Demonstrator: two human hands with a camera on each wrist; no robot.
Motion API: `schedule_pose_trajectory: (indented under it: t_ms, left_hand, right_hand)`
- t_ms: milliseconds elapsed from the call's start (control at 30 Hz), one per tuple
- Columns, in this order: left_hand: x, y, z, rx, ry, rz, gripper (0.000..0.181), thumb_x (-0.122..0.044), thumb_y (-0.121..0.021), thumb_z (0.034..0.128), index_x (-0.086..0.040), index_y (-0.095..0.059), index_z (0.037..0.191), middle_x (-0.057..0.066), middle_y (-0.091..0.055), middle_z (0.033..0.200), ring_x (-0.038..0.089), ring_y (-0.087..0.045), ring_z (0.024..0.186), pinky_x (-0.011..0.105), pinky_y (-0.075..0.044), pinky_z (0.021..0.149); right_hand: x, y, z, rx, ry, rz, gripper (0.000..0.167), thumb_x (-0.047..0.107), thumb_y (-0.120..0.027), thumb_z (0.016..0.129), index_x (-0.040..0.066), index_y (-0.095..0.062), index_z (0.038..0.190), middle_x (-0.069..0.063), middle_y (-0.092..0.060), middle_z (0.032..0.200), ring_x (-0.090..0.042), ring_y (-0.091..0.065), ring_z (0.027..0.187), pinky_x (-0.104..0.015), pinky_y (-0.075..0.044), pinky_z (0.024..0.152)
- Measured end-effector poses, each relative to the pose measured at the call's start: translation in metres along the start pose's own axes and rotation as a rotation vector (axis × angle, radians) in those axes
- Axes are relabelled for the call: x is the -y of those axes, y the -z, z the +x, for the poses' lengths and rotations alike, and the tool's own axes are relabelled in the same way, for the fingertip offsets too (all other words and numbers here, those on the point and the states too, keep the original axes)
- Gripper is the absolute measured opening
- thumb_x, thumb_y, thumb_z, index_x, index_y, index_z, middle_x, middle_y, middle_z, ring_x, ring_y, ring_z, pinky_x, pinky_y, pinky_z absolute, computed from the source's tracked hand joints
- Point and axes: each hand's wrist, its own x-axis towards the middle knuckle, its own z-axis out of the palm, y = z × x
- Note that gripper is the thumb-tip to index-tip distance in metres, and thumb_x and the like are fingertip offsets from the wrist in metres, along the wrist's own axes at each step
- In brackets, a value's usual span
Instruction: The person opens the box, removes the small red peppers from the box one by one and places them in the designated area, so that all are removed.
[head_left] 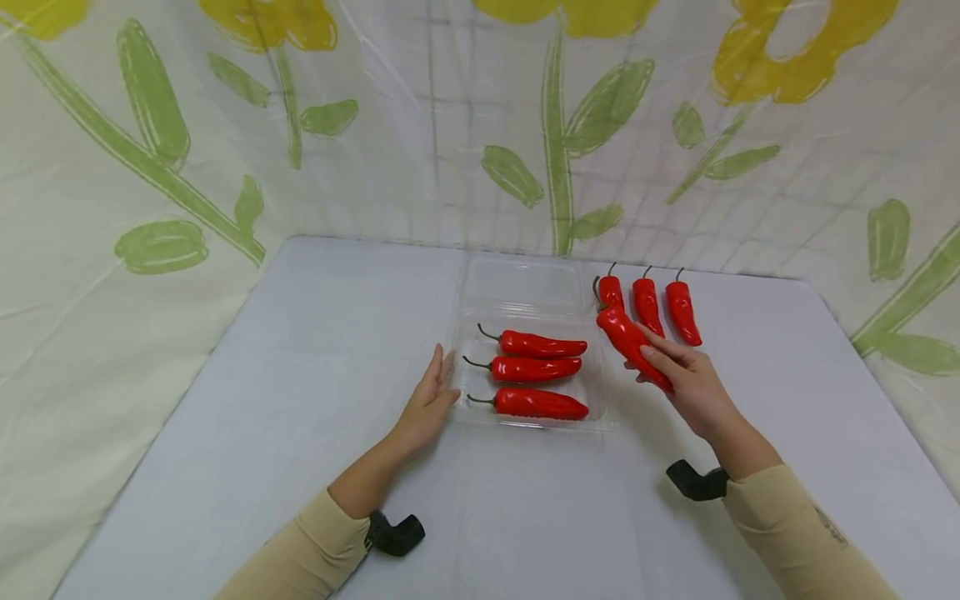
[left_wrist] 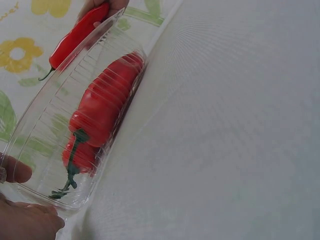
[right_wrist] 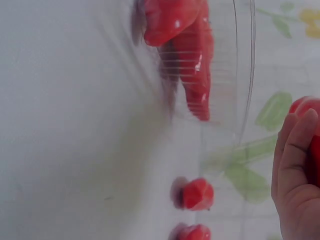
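Observation:
My right hand [head_left: 692,385] holds a red pepper [head_left: 624,340] in the air, right of a clear plastic clamshell box [head_left: 604,392]. Thumb and fingers grip its lower end, and the green stem points up to the left. Against the box's left side rests my left hand [head_left: 422,410], its fingers fairly straight along the wall and the thumb near the rim. Inside the box, three red peppers lie crosswise with stems to the left: a back one [head_left: 543,344], a middle one [head_left: 536,369] and a front one [head_left: 542,403]. In the left wrist view, the box wall [left_wrist: 37,112] stands by the fingers.
Three more red peppers lie at the back right: a left one [head_left: 611,287] partly behind the held pepper, a middle one [head_left: 646,302] and a right one [head_left: 682,312]. The box's lid [head_left: 523,283] is folded back. A flowered cloth [head_left: 420,167] hangs behind the white table [head_left: 337,333].

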Motion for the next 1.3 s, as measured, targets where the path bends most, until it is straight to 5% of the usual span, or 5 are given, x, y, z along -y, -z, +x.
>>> schedule_pose_trajectory:
  t_ms: [667,933,1300]
  left_hand:
    - [-0.001,0.000,0.001,-0.003,0.009,-0.004,0.070,0.004,-0.034,0.0907,0.001,0.006,0.148,0.017,-0.009,0.156,0.029,-0.006,0.145,0.047,-0.007,0.116]
    - [0.001,0.000,0.001,-0.001,0.006,-0.011,0.070,0.004,-0.034,0.0907,0.001,0.007,0.148,0.018,-0.009,0.156,0.029,-0.006,0.145,0.046,-0.006,0.116]
    - [0.000,0.000,0.001,0.000,0.004,-0.010,0.070,0.004,-0.034,0.0905,0.001,0.007,0.148,0.018,-0.009,0.156,0.029,-0.006,0.145,0.046,-0.007,0.116]
  right_hand:
    - [-0.008,0.042,0.006,-0.156,-0.052,0.429,0.064,0.029,-0.061,0.087,0.020,-0.033,0.145,0.007,-0.039,0.119,-0.006,-0.065,0.089,-0.017,-0.054,0.077]
    - [-0.007,0.063,0.017,-0.292,-0.129,0.551,0.066,0.030,-0.065,0.084,0.027,-0.035,0.143,0.012,-0.031,0.137,-0.008,-0.033,0.110,-0.018,-0.054,0.075]
    - [-0.009,0.091,0.040,-0.415,-0.219,0.577,0.080,0.032,-0.071,0.077,0.028,-0.029,0.146,0.015,-0.023,0.145,-0.005,-0.028,0.121,-0.025,-0.048,0.094]
